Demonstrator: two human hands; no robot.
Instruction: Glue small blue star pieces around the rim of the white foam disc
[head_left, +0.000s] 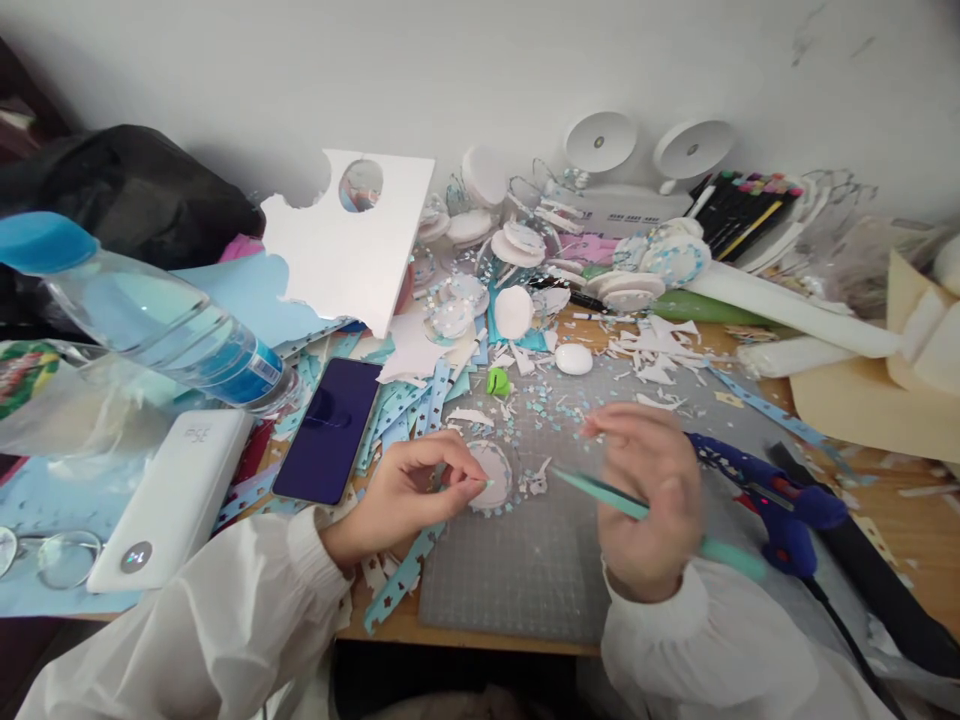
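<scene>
My left hand (409, 490) rests on the grey cutting mat (525, 570), fingertips pinched at the edge of a small round disc (491, 473) ringed with blue bits. What the pinch holds is too small to name. My right hand (651, 500) is closed round a teal pen-like tool (600, 490), its tip aimed left toward the disc. Both wrists wear white sleeves.
A blue glue gun (780, 495) lies right of my right hand. Left of the mat lie a dark phone (330, 430), a white power bank (176, 495), a water bottle (165, 325) and glasses (52, 555). Paper scraps, blue star strips and white discs clutter the back.
</scene>
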